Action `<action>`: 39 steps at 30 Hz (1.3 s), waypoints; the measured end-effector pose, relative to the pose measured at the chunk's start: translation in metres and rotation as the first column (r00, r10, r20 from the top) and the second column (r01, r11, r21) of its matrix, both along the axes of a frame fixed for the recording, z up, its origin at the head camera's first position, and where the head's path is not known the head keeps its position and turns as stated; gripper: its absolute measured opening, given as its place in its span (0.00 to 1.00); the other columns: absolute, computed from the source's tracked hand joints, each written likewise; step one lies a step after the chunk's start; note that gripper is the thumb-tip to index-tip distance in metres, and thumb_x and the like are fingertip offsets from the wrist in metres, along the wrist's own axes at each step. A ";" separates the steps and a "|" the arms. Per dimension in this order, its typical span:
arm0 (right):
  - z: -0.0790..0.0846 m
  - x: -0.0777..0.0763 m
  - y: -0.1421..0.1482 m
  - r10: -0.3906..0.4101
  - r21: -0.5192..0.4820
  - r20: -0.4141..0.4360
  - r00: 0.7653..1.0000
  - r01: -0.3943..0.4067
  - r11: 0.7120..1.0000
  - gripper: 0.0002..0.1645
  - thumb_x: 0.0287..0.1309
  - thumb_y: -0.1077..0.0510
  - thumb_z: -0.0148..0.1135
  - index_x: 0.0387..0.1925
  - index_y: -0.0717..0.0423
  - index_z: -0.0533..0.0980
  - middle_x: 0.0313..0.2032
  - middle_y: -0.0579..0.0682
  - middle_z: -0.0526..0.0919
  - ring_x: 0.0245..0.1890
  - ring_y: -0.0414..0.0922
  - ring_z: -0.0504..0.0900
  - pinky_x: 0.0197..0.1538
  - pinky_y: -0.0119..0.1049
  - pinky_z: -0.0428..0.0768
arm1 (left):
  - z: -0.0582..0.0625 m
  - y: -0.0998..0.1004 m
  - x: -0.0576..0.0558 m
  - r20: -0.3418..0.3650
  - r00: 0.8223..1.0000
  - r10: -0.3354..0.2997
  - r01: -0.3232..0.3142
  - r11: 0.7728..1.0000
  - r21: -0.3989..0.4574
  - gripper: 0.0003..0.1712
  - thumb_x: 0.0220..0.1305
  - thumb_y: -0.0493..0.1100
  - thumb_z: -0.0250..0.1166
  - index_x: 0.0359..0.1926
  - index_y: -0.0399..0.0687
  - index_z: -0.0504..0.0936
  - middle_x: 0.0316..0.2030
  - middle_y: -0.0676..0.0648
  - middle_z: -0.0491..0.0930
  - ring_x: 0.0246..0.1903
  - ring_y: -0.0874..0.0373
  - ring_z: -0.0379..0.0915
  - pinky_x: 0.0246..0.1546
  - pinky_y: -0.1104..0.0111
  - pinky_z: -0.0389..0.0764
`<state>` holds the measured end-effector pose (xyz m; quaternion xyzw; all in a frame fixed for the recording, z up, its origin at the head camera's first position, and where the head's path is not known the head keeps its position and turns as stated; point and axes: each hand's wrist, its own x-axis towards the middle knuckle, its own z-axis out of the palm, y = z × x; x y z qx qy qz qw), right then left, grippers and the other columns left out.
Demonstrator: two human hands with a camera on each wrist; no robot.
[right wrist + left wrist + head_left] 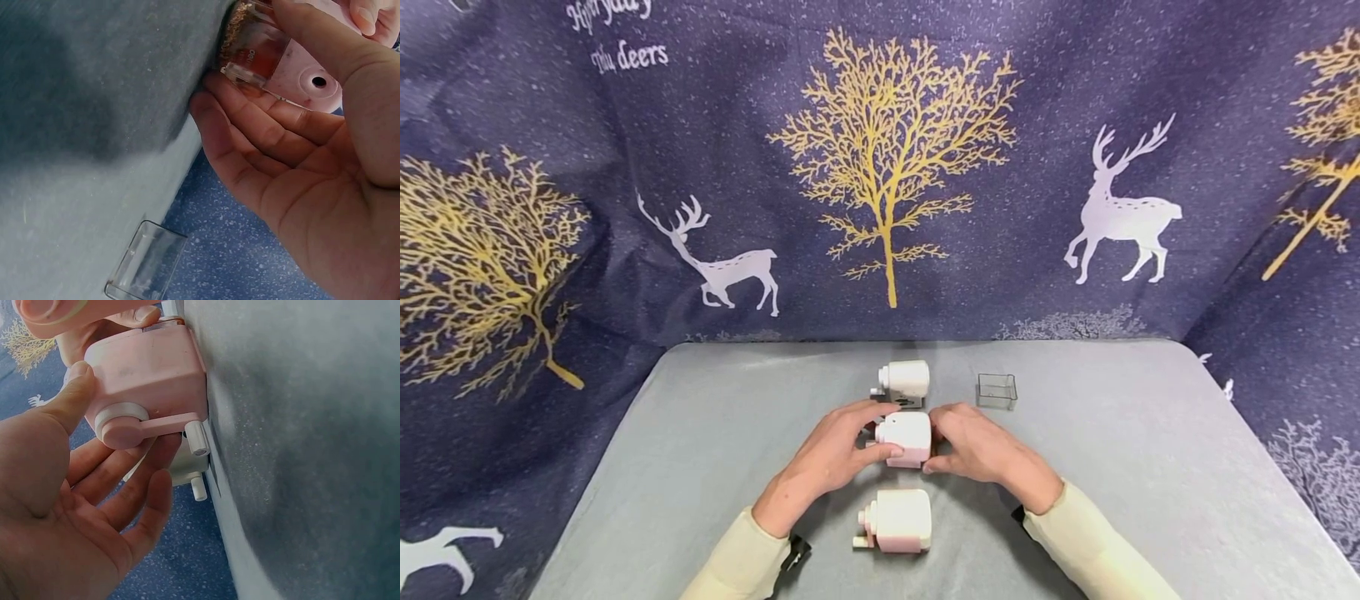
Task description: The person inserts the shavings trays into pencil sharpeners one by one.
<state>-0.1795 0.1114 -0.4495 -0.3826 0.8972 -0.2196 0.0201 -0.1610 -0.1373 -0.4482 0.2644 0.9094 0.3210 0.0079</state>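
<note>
A pink crank pencil sharpener (906, 437) stands between both hands in the middle of the table. My left hand (842, 446) holds its body from the crank side, thumb on the near side and fingers on the far side. At the opposite end, my right hand (977, 446) has its thumb and fingers around the clear shavings drawer (250, 72), which contains brown shavings. How far the drawer is out, I cannot tell. The sharpener's pencil hole (319, 81) shows in the right wrist view; its crank (165, 425) appears in the left wrist view.
A white crank sharpener (906, 379) stands just behind the held one. Nearer the person is another pink sharpener (904, 521), its crank to the left. A clear, open-topped box (997, 390) sits at the back right. Dark printed cloth (925, 167) hangs behind the grey table (700, 467).
</note>
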 end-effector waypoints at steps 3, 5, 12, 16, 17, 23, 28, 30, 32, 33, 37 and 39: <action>-0.001 0.000 -0.001 -0.004 0.001 0.006 1.000 0.004 1.000 0.20 0.43 0.46 0.77 0.33 0.49 0.75 0.29 0.42 0.79 0.28 0.39 0.77 0.32 0.30 0.78 | 0.000 0.000 0.000 0.011 1.000 -0.001 0.001 1.000 0.010 0.36 0.59 0.64 0.64 0.66 0.58 0.73 0.58 0.59 0.74 0.55 0.59 0.71 0.54 0.59 0.75; -0.001 0.000 -0.001 -0.008 0.002 0.012 1.000 0.008 1.000 0.21 0.43 0.45 0.77 0.33 0.49 0.76 0.30 0.42 0.80 0.29 0.39 0.78 0.33 0.30 0.79 | 0.000 0.000 0.000 0.018 1.000 0.000 -0.001 1.000 0.014 0.36 0.59 0.64 0.64 0.66 0.59 0.73 0.58 0.60 0.73 0.55 0.59 0.71 0.53 0.59 0.75; 0.001 -0.001 -0.001 -0.011 0.005 0.024 1.000 0.011 1.000 0.22 0.40 0.43 0.77 0.33 0.48 0.77 0.29 0.41 0.80 0.28 0.39 0.78 0.32 0.30 0.79 | -0.001 0.001 0.000 0.016 1.000 0.005 -0.006 1.000 0.011 0.36 0.58 0.65 0.64 0.66 0.59 0.74 0.58 0.61 0.73 0.55 0.61 0.71 0.54 0.59 0.75; 0.000 -0.002 -0.001 -0.013 0.003 0.050 0.999 0.013 1.000 0.22 0.40 0.43 0.77 0.33 0.47 0.77 0.28 0.40 0.80 0.27 0.38 0.78 0.31 0.29 0.78 | -0.001 0.001 0.000 0.001 1.000 0.005 -0.005 1.000 0.012 0.36 0.58 0.65 0.64 0.65 0.58 0.74 0.57 0.60 0.74 0.54 0.62 0.71 0.53 0.60 0.75; 0.000 -0.003 -0.001 -0.014 0.003 0.058 0.998 0.014 1.000 0.21 0.40 0.44 0.77 0.32 0.47 0.77 0.28 0.40 0.80 0.27 0.38 0.78 0.31 0.29 0.78 | -0.001 0.001 0.000 -0.004 1.000 0.005 -0.005 1.000 0.011 0.36 0.58 0.65 0.64 0.65 0.58 0.74 0.57 0.60 0.74 0.54 0.63 0.71 0.53 0.60 0.75; -0.001 -0.004 -0.002 -0.014 0.003 0.071 0.997 0.014 1.000 0.21 0.41 0.45 0.78 0.33 0.47 0.77 0.28 0.40 0.80 0.26 0.38 0.78 0.29 0.28 0.78 | -0.002 0.001 0.000 -0.020 1.000 0.001 -0.001 1.000 0.013 0.36 0.58 0.65 0.64 0.65 0.58 0.75 0.56 0.60 0.74 0.54 0.63 0.71 0.53 0.60 0.75; -0.001 -0.005 -0.004 -0.008 0.008 0.061 0.998 0.007 1.000 0.21 0.40 0.46 0.78 0.34 0.48 0.77 0.28 0.40 0.80 0.25 0.37 0.77 0.27 0.26 0.77 | -0.002 0.000 0.000 -0.015 1.000 0.004 -0.004 1.000 0.017 0.36 0.58 0.65 0.64 0.65 0.58 0.75 0.56 0.60 0.74 0.54 0.63 0.71 0.52 0.60 0.76; -0.001 -0.005 -0.004 -0.010 0.012 0.068 0.998 0.009 1.000 0.21 0.40 0.46 0.78 0.35 0.48 0.78 0.28 0.40 0.80 0.25 0.36 0.76 0.27 0.26 0.77 | -0.002 0.000 0.000 -0.014 1.000 0.005 -0.005 1.000 0.014 0.36 0.58 0.65 0.64 0.65 0.58 0.74 0.56 0.61 0.74 0.53 0.63 0.71 0.52 0.60 0.76; -0.001 -0.006 -0.005 -0.013 0.014 0.072 0.997 0.012 1.000 0.21 0.40 0.46 0.78 0.35 0.47 0.78 0.29 0.39 0.80 0.25 0.36 0.76 0.28 0.26 0.77 | -0.001 0.000 0.000 -0.012 1.000 0.005 -0.005 1.000 0.011 0.36 0.58 0.65 0.64 0.65 0.59 0.74 0.56 0.61 0.74 0.54 0.63 0.71 0.52 0.60 0.76; -0.001 -0.006 -0.005 -0.013 0.012 0.076 0.997 0.012 1.000 0.21 0.40 0.46 0.78 0.35 0.47 0.78 0.29 0.39 0.80 0.26 0.36 0.77 0.28 0.27 0.77 | -0.002 0.000 0.000 -0.013 1.000 0.004 -0.004 1.000 0.010 0.36 0.58 0.65 0.64 0.65 0.59 0.74 0.56 0.61 0.74 0.54 0.63 0.71 0.52 0.60 0.76; -0.002 -0.007 -0.006 -0.013 0.007 0.072 0.997 0.012 1.000 0.21 0.40 0.46 0.78 0.34 0.47 0.77 0.28 0.39 0.80 0.26 0.37 0.77 0.28 0.27 0.77 | -0.002 0.000 -0.001 -0.007 1.000 0.000 0.000 1.000 0.009 0.36 0.58 0.65 0.64 0.66 0.60 0.74 0.57 0.60 0.74 0.55 0.61 0.71 0.53 0.59 0.75; -0.002 -0.007 -0.006 -0.012 0.009 0.073 0.997 0.012 1.000 0.21 0.39 0.46 0.78 0.33 0.47 0.77 0.27 0.39 0.80 0.25 0.38 0.77 0.28 0.27 0.77 | -0.002 0.000 -0.001 -0.003 1.000 -0.004 0.004 1.000 0.013 0.36 0.58 0.65 0.63 0.66 0.59 0.74 0.57 0.59 0.74 0.55 0.60 0.71 0.53 0.59 0.75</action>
